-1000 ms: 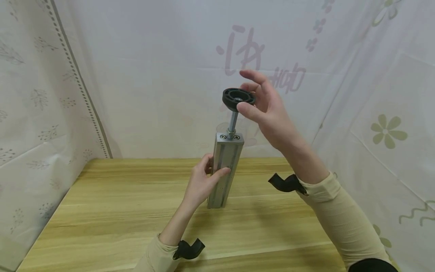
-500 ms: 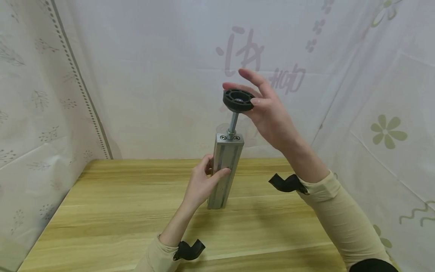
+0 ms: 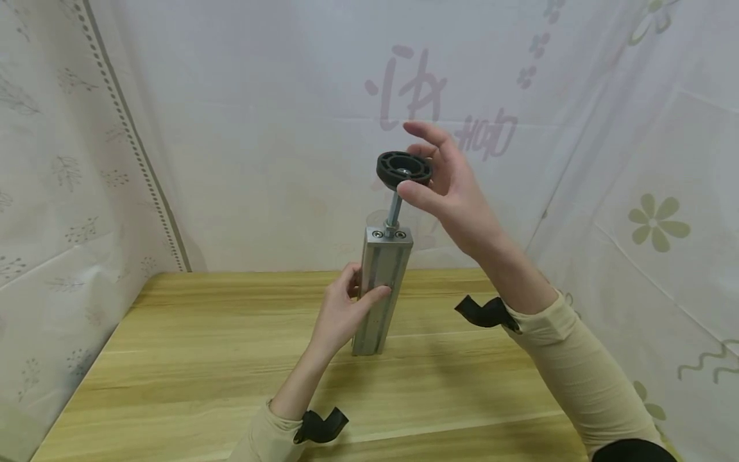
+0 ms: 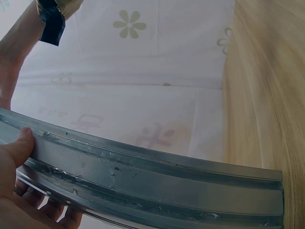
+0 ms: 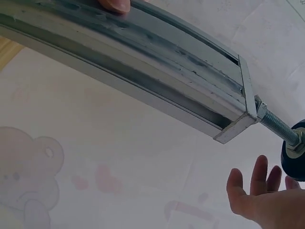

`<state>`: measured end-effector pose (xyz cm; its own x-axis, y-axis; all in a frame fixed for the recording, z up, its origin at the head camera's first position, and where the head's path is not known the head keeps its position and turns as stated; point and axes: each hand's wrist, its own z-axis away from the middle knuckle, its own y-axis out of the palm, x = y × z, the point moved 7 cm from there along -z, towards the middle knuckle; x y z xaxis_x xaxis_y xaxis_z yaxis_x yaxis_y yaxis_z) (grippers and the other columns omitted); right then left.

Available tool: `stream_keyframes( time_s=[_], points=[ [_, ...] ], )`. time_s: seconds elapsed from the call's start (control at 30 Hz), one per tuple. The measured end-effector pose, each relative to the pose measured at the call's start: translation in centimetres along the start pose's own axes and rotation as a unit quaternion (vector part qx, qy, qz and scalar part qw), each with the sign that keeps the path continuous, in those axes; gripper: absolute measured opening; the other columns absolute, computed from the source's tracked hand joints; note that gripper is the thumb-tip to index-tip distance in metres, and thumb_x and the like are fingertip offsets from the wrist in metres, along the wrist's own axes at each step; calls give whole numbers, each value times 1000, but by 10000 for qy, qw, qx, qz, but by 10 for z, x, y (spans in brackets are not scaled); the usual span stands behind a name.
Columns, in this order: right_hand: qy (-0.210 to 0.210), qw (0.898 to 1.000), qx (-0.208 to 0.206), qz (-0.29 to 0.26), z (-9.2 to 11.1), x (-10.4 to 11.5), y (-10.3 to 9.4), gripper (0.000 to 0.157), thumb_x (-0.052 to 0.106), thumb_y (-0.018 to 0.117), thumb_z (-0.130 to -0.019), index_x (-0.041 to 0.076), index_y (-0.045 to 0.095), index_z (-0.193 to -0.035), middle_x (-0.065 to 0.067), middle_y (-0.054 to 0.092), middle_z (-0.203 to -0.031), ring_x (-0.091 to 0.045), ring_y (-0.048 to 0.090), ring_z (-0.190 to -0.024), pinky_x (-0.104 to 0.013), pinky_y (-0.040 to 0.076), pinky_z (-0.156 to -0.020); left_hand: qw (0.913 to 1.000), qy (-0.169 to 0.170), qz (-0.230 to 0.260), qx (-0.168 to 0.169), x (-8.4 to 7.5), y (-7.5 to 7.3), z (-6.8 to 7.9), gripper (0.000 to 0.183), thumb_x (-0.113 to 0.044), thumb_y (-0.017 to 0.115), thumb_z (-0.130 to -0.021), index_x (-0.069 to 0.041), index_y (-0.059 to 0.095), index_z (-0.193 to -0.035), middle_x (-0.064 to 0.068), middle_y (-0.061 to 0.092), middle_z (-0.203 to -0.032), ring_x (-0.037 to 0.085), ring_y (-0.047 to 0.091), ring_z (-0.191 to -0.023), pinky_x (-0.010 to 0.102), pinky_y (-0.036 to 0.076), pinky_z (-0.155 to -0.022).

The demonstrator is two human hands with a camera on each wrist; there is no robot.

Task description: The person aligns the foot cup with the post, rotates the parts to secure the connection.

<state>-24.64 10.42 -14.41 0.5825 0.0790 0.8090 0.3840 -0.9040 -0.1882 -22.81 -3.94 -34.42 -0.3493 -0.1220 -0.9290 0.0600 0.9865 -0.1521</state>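
An aluminium profile (image 3: 389,263) stands on end on the table, leaning slightly. A threaded rod with a nut (image 3: 394,212) rises from its capped top and carries a round black leveling foot (image 3: 385,174). My left hand (image 3: 340,314) grips the profile around its middle, thumb across the front face; the left wrist view shows that thumb over a groove of the profile (image 4: 143,176). At the top, my right hand (image 3: 464,202) has its thumb on the near rim of the foot and fingers behind it, index finger raised. In the right wrist view its fingers (image 5: 259,183) appear beside the foot.
The wooden table (image 3: 202,359) extends on both sides of the profile. Patterned pale curtains (image 3: 260,160) hang behind it and along both sides. A black strap end (image 3: 487,312) sticks out from the right wrist and another (image 3: 321,425) from the left.
My right thumb swung back to the right side of the foot and the fingers reached along its far rim, then the thumb returned to the near rim. My left hand and the profile stay put.
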Motion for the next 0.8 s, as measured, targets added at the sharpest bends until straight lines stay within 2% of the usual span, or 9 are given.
stream_keyframes(
  time_s=[0.1,0.2,0.33,0.43,0.5,0.6,0.73,0.8],
  points=[
    [-90,9997,100,-179,-1,-1,1,69,33,66,-96,15,36,-155,-13,51,-142,-23,62,-121,-29,50,-104,10000,9,3,-18,-1,0,0,36,-27,79,-90,-15,64,-120,7,73,-111,17,66,-98,35,55,-80],
    [-69,9977,135,-658,-2,-2,2,63,17,50,-95,14,35,-156,-18,50,-150,-26,61,-129,-34,44,-114,10000,4,4,-26,-1,0,1,35,-27,79,-90,-15,64,-120,7,73,-111,18,67,-98,36,55,-79],
    [63,9909,137,-1335,-2,-4,2,64,6,44,-91,13,36,-155,-20,53,-148,-26,61,-132,-38,39,-119,10000,-10,-16,-23,1,1,0,36,-27,79,-90,-16,64,-121,8,73,-111,18,68,-97,35,55,-78],
    [83,9887,199,-1481,-2,-2,4,65,2,41,-91,12,36,-155,-18,58,-142,-25,62,-131,-37,40,-119,10000,-11,-17,-27,1,1,0,37,-26,79,-90,-16,64,-121,8,73,-111,17,68,-97,35,55,-78],
    [39,9900,232,-1392,-2,-1,4,65,2,41,-92,12,35,-156,-14,60,-137,-24,63,-127,-36,42,-117,10000,-23,-18,-25,1,1,0,37,-26,79,-90,-15,64,-122,8,73,-111,17,67,-96,34,55,-79],
    [-29,9950,194,-977,-1,0,3,63,4,47,-94,12,35,-155,-10,59,-130,-21,62,-119,-30,48,-109,10000,-21,-3,-29,0,1,0,37,-26,79,-90,-15,64,-122,9,73,-111,17,67,-96,35,55,-79],
    [-31,9995,-28,-306,0,0,2,67,8,64,-93,14,38,-154,-7,54,-124,-20,59,-110,-25,52,-95,10000,-7,16,-8,0,1,0,37,-26,78,-90,-14,64,-122,9,73,-113,18,67,-98,35,55,-80],
    [-45,9999,-119,-115,0,0,1,72,16,74,-90,14,39,-153,-7,52,-123,-21,58,-107,-25,52,-91,10000,-2,18,10,0,1,0,37,-26,78,-90,-14,64,-122,9,72,-114,18,67,-98,35,55,-81]
  ],
)
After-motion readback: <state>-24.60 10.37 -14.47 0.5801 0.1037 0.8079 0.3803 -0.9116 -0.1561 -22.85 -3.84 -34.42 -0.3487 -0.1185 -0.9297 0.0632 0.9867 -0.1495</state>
